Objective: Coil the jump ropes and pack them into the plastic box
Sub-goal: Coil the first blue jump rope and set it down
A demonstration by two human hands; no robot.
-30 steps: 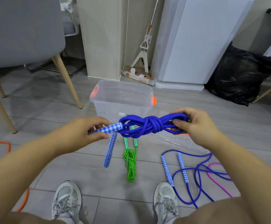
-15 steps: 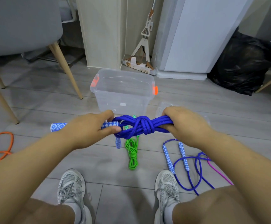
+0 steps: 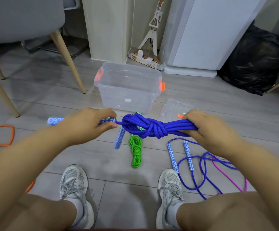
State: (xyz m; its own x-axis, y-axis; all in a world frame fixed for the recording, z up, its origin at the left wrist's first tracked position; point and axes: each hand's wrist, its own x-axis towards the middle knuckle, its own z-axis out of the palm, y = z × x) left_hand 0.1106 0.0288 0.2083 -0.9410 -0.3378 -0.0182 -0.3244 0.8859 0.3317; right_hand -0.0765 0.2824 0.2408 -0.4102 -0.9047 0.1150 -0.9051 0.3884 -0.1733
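A coiled blue jump rope (image 3: pixel 153 127), knotted round its middle, hangs between my hands above the floor. My left hand (image 3: pixel 87 124) grips one of its blue-and-white handles. The other handle (image 3: pixel 120 136) dangles below the knot. My right hand (image 3: pixel 207 129) grips the bundled strands at the right end. Beyond it stands the clear plastic box (image 3: pixel 127 97) with orange latches, open and holding nothing. On the floor lie a coiled green rope (image 3: pixel 136 151), an uncoiled blue rope (image 3: pixel 200 165), a pink rope (image 3: pixel 230 177) and an orange rope (image 3: pixel 0 135).
The box's clear lid (image 3: pixel 175 108) lies on the floor to its right. A grey chair with wooden legs (image 3: pixel 65 59) stands at the left. A white cabinet (image 3: pixel 207 34), a mop stand (image 3: pixel 152 34) and a black bag (image 3: pixel 255 59) line the back. My two shoes (image 3: pixel 73 182) are below.
The hands have pulled apart, drawing the knot tighter and stretching the bundle longer. My left hand slid along the handle, which now sticks out to the left. The view tilted down.
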